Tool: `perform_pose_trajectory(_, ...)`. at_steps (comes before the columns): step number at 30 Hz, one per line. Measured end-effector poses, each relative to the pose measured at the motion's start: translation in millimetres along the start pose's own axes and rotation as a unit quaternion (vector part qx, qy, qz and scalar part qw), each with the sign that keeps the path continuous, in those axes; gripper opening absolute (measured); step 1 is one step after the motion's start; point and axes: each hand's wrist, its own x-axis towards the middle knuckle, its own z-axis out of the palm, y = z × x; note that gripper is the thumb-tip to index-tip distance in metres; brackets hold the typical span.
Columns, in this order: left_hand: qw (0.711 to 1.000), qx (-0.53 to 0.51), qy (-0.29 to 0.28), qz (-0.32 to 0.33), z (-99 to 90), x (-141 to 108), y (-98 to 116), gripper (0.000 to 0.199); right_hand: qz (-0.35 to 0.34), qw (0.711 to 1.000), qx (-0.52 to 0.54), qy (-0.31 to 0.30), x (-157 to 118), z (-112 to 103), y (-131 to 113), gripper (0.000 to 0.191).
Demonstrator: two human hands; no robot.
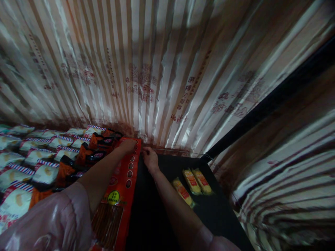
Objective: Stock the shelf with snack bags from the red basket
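Observation:
A long red snack package [132, 190] with a clear window over brown sticks lies along the dark table [154, 216]. My left hand [128, 146] is closed at its far end, over the top corner. Just right of that corner is my right hand [151, 159], its thumb and fingers drawn together near the table's back edge. Whatever is between those fingertips is too small or dark to make out. Beyond my right forearm lie three yellow snack packs [192, 181] with orange labels.
White snack bags [47, 171] with striped tops fill the left side in rows. Beside them runs a column of orange-and-black bags [85, 155]. Pleated printed curtains [141, 80] hang behind the table. A dark pole [251, 108] slants up from the back right corner.

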Motion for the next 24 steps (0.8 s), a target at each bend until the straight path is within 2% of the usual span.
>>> perform_pose_trajectory(6,1.0,0.018,0.013,-0.007,-0.7,-1,1,0.023,-0.037,0.999,-0.005,0.008,-20,-3,1,0.022)
perform_pose_trajectory(10,1.0,0.02,0.012,-0.013,0.8,1,0,0.021,-0.076,0.997,-0.025,-0.025,-30,-4,0,0.02)
perform_pose_trajectory(14,1.0,0.021,0.015,-0.014,1.8,1,0,0.024,-0.061,0.996,-0.044,-0.049,-32,-5,-4,0.023)
perform_pose_trajectory(20,1.0,0.023,0.019,-0.006,-1.3,-2,3,0.022,-0.018,0.997,-0.057,-0.041,-28,-6,-10,0.023)
perform_pose_trajectory(24,1.0,0.024,0.016,-0.005,-2.1,-3,4,0.022,-0.027,0.995,-0.078,-0.063,-27,-7,-10,0.024)
